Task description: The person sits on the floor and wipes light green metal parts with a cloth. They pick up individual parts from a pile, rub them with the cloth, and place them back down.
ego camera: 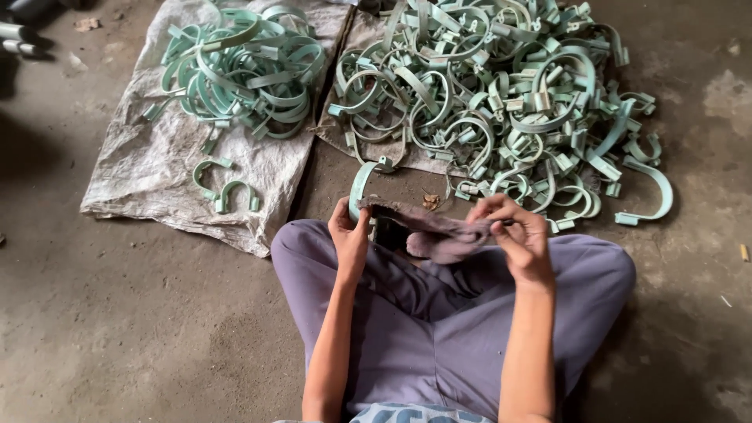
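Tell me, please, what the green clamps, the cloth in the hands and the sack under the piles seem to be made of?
Green clamps: likely painted metal; thin bent strips, matte pale green.
Cloth: soft worn fabric, dull purplish-grey, limp folds.
Sack: probably woven plastic, greyish-white, crinkled, dirty.

matt green clamps, worn cloth rag

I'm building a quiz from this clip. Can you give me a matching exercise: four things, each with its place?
Things:
1. dark cloth
2. big clamp pile
3. smaller clamp pile
4. two loose clamps

Places:
A. on the pale sack, nearest the person
B. far right
C. between both hands
D. far end of the pale sack

Pairs: 1-C, 2-B, 3-D, 4-A
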